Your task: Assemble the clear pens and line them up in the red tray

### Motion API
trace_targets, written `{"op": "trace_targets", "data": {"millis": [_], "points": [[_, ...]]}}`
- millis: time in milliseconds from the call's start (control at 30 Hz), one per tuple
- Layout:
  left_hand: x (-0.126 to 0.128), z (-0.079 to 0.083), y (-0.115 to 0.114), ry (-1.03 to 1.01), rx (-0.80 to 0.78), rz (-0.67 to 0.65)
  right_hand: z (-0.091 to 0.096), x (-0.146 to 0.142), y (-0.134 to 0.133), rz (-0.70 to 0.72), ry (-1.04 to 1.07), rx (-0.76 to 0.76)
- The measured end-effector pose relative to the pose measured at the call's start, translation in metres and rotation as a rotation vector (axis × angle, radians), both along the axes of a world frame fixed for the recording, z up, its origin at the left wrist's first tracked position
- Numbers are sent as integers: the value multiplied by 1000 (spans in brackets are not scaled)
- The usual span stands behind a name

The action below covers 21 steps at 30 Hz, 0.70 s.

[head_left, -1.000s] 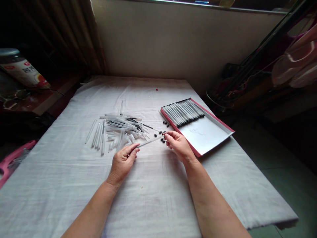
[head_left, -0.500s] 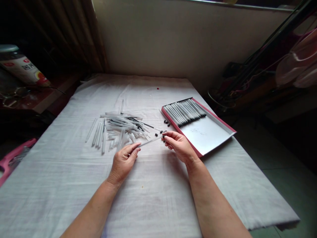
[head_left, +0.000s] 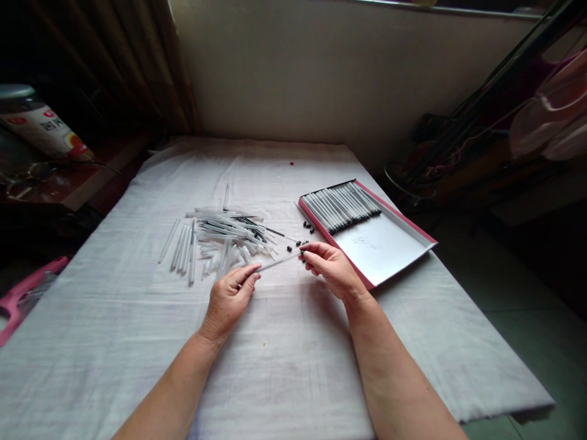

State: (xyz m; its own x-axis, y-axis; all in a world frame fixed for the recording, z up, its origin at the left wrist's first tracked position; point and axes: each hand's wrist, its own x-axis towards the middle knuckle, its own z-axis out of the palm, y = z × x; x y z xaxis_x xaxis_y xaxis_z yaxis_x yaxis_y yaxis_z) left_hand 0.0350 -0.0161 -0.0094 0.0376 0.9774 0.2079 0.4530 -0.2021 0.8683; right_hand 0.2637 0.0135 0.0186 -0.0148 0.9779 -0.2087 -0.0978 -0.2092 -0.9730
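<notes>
A thin clear pen [head_left: 279,261] spans the gap between my two hands, above the cloth. My left hand [head_left: 233,293] is closed around its near left end. At the other end, the fingertips of my right hand [head_left: 328,266] pinch a small black end plug [head_left: 302,252] against the pen's tip; the fingers partly hide the contact. Several loose black plugs [head_left: 306,225] lie just beyond my right hand. Past my left hand is a loose pile of clear barrels, refills and caps [head_left: 224,229].
To the right, a shallow red-edged box lid [head_left: 403,247] holds a row of pens [head_left: 342,206] with black ends. Several barrels [head_left: 183,247] lie left of the pile. A small red piece [head_left: 292,163] is at the back of the cloth-covered table [head_left: 114,293]. A jar [head_left: 43,122] stands far left.
Almost nothing differs. Both hands keep their places on the pen, and the pile and the box lid are as before.
</notes>
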Motion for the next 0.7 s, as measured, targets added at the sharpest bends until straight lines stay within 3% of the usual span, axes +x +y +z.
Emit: {"op": "trace_targets", "data": {"millis": [300,533,700], "points": [[-2,1,2,93,153,-40,-8,8,-1,105,-279,223],[-3,0,2,111,196,-52,-10,11,-1,200,-535,303],[-2,0,2,108,200,-57,-16,7,-1,177,-601,275]]}}
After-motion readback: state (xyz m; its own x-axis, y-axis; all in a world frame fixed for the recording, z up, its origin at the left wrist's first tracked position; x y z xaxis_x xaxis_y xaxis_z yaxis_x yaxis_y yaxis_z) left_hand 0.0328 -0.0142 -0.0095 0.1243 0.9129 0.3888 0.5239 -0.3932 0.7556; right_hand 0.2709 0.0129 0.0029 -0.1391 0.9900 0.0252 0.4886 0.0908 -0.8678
